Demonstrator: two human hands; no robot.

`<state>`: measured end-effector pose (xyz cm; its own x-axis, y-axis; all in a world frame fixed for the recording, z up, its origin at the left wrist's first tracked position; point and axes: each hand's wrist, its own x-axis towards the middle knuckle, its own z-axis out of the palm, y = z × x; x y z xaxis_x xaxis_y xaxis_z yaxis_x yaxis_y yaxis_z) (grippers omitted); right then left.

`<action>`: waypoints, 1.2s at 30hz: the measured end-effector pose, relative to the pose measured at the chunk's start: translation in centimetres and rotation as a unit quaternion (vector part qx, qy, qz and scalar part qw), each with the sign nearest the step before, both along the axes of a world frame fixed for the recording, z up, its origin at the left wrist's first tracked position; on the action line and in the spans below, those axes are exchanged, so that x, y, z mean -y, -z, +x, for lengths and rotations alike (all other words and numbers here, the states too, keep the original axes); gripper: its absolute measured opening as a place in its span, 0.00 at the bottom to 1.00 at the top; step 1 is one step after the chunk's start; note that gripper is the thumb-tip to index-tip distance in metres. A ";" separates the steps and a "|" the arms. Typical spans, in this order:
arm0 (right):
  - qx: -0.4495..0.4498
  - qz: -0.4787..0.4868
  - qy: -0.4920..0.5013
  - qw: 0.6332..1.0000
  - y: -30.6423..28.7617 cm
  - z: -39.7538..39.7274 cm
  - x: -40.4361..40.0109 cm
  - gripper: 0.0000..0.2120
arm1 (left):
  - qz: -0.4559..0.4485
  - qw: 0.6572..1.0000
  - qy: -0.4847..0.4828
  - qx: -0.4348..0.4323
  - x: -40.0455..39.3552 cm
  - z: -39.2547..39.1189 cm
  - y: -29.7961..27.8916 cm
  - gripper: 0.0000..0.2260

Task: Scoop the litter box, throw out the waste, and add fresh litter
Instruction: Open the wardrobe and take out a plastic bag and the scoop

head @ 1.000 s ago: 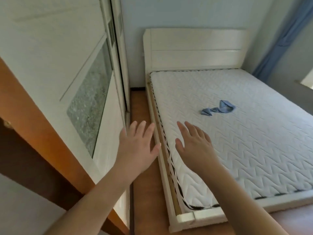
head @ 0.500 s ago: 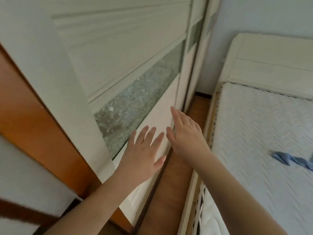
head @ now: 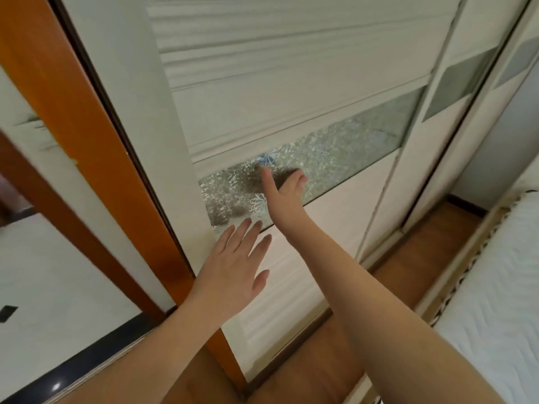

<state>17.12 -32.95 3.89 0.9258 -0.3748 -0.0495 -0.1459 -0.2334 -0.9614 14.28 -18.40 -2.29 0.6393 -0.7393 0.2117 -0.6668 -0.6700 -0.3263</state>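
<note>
I see both hands bare at a white sliding wardrobe door (head: 291,118): left hand (head: 233,272) flat, fingers straight; right hand (head: 284,191) spread against the frosted glass band (head: 335,158). No litter box is in view. A push on glass could slip or jam fingers.
</note>
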 end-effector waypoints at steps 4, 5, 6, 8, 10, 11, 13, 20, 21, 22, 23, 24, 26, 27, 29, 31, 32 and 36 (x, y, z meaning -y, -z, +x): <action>0.013 0.008 0.043 0.999 0.1 1.5 -0.2 0.44 | -0.007 0.999 -0.036 0.001 -0.6 -0.6 0.9 0.28; 0.019 0.010 0.051 0.998 0.2 1.8 -0.2 0.44 | -0.012 0.999 -0.042 0.003 -0.6 -0.8 1.2 0.28; 0.024 0.012 0.057 0.998 0.2 2.0 -0.1 0.43 | -0.016 0.999 -0.048 0.005 -0.6 -1.0 1.4 0.28; 0.030 0.017 0.064 0.997 0.5 2.5 0.3 0.43 | -0.020 0.998 -0.059 0.018 -0.8 -1.3 1.6 0.27; 0.032 0.018 0.067 0.997 0.6 2.9 1.2 0.43 | -0.026 0.997 -0.067 0.041 -1.1 -1.4 1.6 0.24; 0.033 0.019 0.068 0.997 0.7 3.1 1.7 0.43 | -0.034 0.995 -0.073 0.050 -1.2 -1.5 1.5 0.24; 0.034 0.018 0.072 0.997 0.5 3.5 2.8 0.43 | -0.059 0.992 -0.088 0.069 -1.3 -1.7 1.2 0.25; 0.002 -0.056 0.066 0.996 -0.5 2.9 8.0 0.43 | -0.170 0.974 -0.148 0.020 0.2 -1.4 1.4 0.32; 0.025 -0.090 0.057 0.994 -0.7 2.1 7.9 0.42 | -0.162 0.977 -0.138 0.005 0.8 -1.2 1.6 0.34; 0.060 -0.129 0.040 0.989 -0.8 1.1 7.2 0.41 | -0.155 0.979 -0.132 -0.005 1.4 -0.9 1.8 0.35; 0.101 -0.170 0.015 0.980 -0.9 0.0 6.2 0.40 | -0.153 0.979 -0.132 -0.012 2.0 -0.7 2.0 0.35; 0.146 -0.210 -0.011 0.967 -1.2 -1.1 5.0 0.40 | -0.157 0.978 -0.138 -0.019 2.7 -0.6 2.0 0.35; 0.229 -0.286 -0.042 0.930 -1.9 -2.3 2.9 0.44 | -0.172 0.973 -0.147 -0.037 3.9 -0.7 1.9 0.35; 0.256 -0.318 -0.048 0.912 -2.2 -2.5 2.1 0.46 | -0.180 0.971 -0.150 -0.048 4.4 -0.7 2.0 0.36; 0.281 -0.356 -0.039 0.890 -2.4 -1.9 1.1 0.48 | -0.203 0.965 -0.154 -0.064 5.2 -0.7 2.2 0.36; 0.276 -0.380 -0.019 0.883 -2.3 -1.2 0.6 0.49 | -0.221 0.960 -0.157 -0.069 6.0 -0.6 2.3 0.38; 0.266 -0.396 -0.007 0.879 -2.2 -0.8 0.4 0.50 | -0.224 0.959 -0.160 -0.073 6.3 -0.5 2.4 0.39; 0.252 -0.431 0.022 0.866 -1.7 -0.1 0.8 0.49 | -0.227 0.959 -0.159 -0.065 6.9 0.1 3.0 0.40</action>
